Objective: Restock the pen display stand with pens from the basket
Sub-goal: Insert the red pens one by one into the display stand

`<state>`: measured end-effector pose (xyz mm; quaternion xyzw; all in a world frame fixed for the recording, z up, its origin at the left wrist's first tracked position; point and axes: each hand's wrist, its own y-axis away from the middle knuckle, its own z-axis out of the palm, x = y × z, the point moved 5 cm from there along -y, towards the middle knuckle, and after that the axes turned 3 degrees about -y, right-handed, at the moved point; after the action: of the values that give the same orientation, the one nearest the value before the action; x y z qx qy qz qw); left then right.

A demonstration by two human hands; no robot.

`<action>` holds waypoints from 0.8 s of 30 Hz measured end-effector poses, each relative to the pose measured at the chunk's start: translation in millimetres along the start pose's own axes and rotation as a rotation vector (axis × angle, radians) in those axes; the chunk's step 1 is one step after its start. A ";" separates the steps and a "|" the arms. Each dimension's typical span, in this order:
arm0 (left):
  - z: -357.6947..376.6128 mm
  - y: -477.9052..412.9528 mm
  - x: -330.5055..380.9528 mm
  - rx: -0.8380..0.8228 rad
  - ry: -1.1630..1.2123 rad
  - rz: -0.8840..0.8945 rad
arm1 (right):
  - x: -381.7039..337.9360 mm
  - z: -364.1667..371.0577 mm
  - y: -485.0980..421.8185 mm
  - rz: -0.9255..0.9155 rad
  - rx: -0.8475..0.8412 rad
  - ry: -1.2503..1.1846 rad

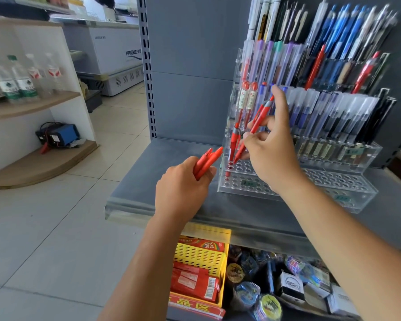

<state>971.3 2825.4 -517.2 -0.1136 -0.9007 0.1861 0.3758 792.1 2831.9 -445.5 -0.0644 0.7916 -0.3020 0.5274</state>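
Item: pen display stand point(338, 180), clear acrylic, stepped tiers, set on a grey metal shelf point(162, 167) against the back panel. The upper tiers are packed with upright pens in blue, purple, white and red. The lowest tiers show rows of open holes.

Item: left hand point(183, 181), fingers wrapped round a bundle of red pens point(210, 158), held just left of the stand, with the ends pointing up and to the right.

Item: right hand point(269, 154), thumb and curled fingers pinching a single red pen point(263, 111), with the index finger raised along it. The pen is tilted, its lower tip at a hole near the left end of a lower tier.

Item: one red pen already standing point(234, 141) just beside that hole.

Below the shelf: a yellow basket point(202, 258) with red packets, and tape rolls beside it. Far left: water bottles point(14, 79) on a wooden shelf.
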 end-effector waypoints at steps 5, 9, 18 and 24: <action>0.5 0.0 -0.1 -0.008 -0.002 0.000 | 3.9 3.7 1.5 -0.036 0.037 0.016; 0.7 0.7 0.6 -0.008 -0.009 0.004 | 1.7 5.7 4.1 -0.067 0.043 0.014; 0.8 1.0 1.0 -0.006 -0.020 0.003 | -0.8 13.5 12.6 -0.080 -0.015 0.070; 1.1 0.5 1.0 -0.009 -0.024 0.008 | 4.5 16.1 16.7 -0.065 -0.098 0.173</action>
<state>969.8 2826.0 -517.5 -0.1166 -0.9054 0.1850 0.3638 807.8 2836.9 -462.4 -0.0893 0.8455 -0.2842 0.4431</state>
